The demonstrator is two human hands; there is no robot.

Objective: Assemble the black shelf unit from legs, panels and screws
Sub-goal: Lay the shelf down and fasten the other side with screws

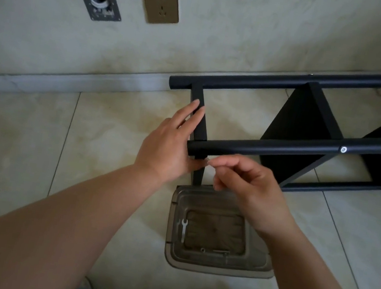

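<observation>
Lying on its side on the floor, the black shelf unit (pixel 313 129) runs off the right edge. Left hand (pixel 169 145) rests straight fingers against its end panel (pixel 199 123). Right hand (pixel 247 191) pinches something tiny, likely a screw (pixel 207 162), too small to tell, beneath the near leg (pixel 259 147). A tray (pixel 214 234) holds a small wrench (pixel 183 229).

We are in a home room, at floor level by a wall. Glossy beige floor tiles (pixel 115 136) meet a grey baseboard (pixel 69 81) across the frame's middle left. On the plastered wall (pixel 256 16), upper left, sit a bronze power socket (pixel 160 3) and a metal-framed pipe port (pixel 99 2).
</observation>
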